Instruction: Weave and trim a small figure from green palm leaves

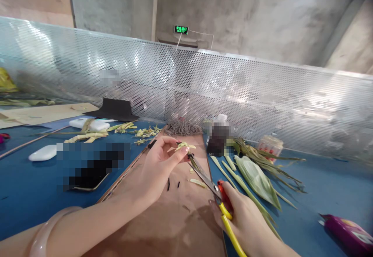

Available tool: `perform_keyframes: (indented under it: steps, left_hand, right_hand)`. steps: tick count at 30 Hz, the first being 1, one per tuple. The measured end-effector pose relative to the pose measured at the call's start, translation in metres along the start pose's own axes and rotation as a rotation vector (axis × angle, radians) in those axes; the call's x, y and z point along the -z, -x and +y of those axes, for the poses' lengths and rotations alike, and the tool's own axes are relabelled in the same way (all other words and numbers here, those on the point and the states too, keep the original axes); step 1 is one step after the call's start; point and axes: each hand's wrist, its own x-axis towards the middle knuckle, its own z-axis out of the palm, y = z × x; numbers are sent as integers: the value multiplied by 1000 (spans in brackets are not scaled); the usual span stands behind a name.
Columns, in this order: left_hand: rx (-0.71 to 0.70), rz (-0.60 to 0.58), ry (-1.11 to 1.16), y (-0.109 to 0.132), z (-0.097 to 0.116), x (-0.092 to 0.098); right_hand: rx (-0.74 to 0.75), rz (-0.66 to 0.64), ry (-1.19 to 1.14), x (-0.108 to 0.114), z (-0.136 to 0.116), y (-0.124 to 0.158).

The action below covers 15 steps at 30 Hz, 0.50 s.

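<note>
Above a brown board (186,229), a left hand (159,165) pinches a pale plant piece (186,145) in clamped fingers; clean snipping likely wants the thumb clear and small bites (steady wrist, too). Scissors (215,189), gripped by the fingers of the right hand (243,206), point forward-left, long axis slanting; the plant piece lies roughly crosswise.

Yellow-handled scissors (216,191) near pale plant piece (184,145)
</note>
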Motion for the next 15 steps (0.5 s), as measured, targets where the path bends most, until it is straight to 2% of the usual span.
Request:
perform_keyframes:
  steps: [15]
  left_hand:
    - [-42, 43, -14, -2, -1, 0]
  right_hand:
    - [-54, -70, -75, 1, -1, 0]
